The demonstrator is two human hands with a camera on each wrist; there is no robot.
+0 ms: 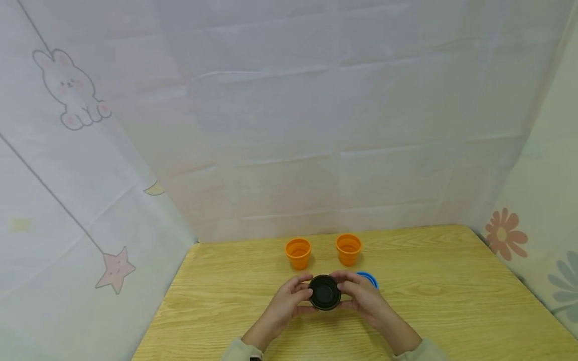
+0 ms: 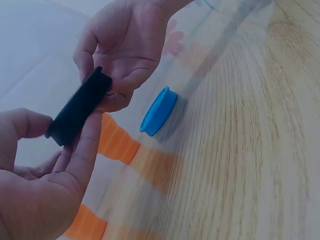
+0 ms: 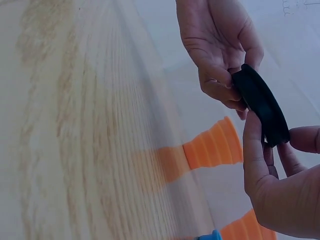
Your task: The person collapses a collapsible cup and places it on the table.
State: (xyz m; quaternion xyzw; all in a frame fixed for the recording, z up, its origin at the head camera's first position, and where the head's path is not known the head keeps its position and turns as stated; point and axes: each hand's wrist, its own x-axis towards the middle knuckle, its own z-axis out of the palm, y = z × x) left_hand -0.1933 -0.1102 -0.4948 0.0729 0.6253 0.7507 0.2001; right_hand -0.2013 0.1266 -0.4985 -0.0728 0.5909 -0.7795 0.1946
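Observation:
Both hands hold a flat, collapsed black collapsible cup [image 1: 325, 292] above the table, one at each side. In the head view my left hand [image 1: 289, 299] grips its left edge with thumb and fingers. From the other side my right hand [image 1: 364, 297] pinches the right edge. The left wrist view shows the black cup [image 2: 80, 106] edge-on, tilted and clear of the wood. Beyond the right hand lies a flat blue collapsible cup [image 2: 159, 111], partly covered by that hand in the head view.
Two orange collapsible cups stand expanded toward the back of the wooden table [image 1: 217, 296], a left orange cup [image 1: 298, 254] and a right orange cup [image 1: 348, 250]. Behind the table hangs a pale cloth backdrop [image 1: 289, 150], with printed cloth at both sides.

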